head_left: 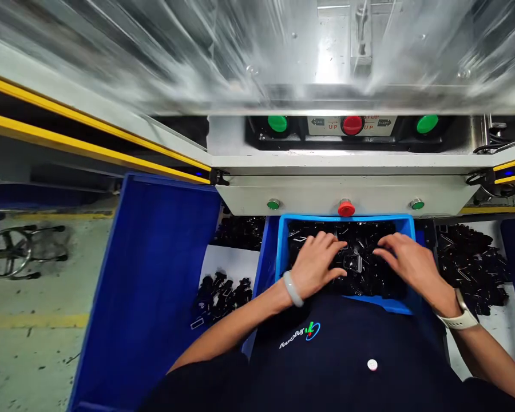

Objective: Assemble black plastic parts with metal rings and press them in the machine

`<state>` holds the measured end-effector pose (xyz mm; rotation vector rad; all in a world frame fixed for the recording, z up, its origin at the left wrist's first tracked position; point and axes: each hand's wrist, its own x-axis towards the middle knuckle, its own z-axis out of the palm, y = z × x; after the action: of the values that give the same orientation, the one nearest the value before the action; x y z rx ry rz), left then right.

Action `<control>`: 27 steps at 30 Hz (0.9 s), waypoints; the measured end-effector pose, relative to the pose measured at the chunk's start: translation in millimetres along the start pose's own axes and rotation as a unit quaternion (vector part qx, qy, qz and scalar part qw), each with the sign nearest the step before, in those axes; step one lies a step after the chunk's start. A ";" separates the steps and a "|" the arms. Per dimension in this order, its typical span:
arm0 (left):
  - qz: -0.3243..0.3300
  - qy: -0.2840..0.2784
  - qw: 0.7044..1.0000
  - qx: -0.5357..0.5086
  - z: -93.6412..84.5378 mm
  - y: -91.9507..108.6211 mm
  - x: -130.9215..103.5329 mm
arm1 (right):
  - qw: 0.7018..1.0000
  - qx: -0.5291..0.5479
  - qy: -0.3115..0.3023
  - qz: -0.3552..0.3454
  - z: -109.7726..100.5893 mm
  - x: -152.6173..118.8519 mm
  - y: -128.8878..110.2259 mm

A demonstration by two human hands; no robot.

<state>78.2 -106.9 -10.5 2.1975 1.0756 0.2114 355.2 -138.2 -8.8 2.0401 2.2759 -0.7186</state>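
Note:
A light-blue bin (282, 252) sits against my body, filled with small glossy black parts (364, 234), some with bright rectangular edges. My left hand (320, 260) is over the bin's left half, its thumb apart from the fingers and nothing seen between them. One rectangular black piece (352, 263) lies just right of that thumb. Over the right side of the bin hovers my right hand (407, 266), fingers curved, with a gap between thumb and forefinger. Whether either hand's fingertips touch the parts is hard to tell.
A machine panel ahead carries a red button (346, 208) and green buttons (273, 203). To the left stands a large dark-blue crate (154, 274); black parts (223, 294) lie on white sheet beside it. More black parts (472, 263) lie at right. Yellow-edged bars (90, 149) flank the machine.

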 end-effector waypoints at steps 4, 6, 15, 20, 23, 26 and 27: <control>-0.011 -0.097 0.995 -0.009 24.2 9.2 8.6 | 0.995 -0.046 -0.086 -0.019 33.1 -7.0 -1.1; -0.023 -0.092 0.991 -0.094 24.8 4.0 8.3 | 0.994 -0.058 -0.094 -0.015 40.4 -7.7 0.7; -0.111 0.091 0.894 -0.425 13.6 -3.4 1.7 | 0.997 0.015 -0.070 -0.033 21.7 -5.7 -1.1; -0.111 0.139 0.872 -0.457 15.4 1.5 5.9 | 0.987 0.159 -0.031 -0.011 5.0 -4.5 1.4; -0.114 0.154 0.857 -0.478 15.9 2.3 8.4 | 0.959 0.280 -0.041 0.023 -4.6 -3.6 0.4; -0.127 0.169 0.851 -0.481 15.7 2.5 10.6 | 0.936 0.344 -0.053 0.047 -13.9 -2.3 -1.8; -0.133 0.174 0.848 -0.483 15.5 2.6 11.2 | 0.939 0.337 -0.048 0.046 -16.6 -1.9 -2.5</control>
<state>93.5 -107.3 -22.2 1.1070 1.1010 0.8469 358.1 -134.6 7.4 2.2418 2.0330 -1.7379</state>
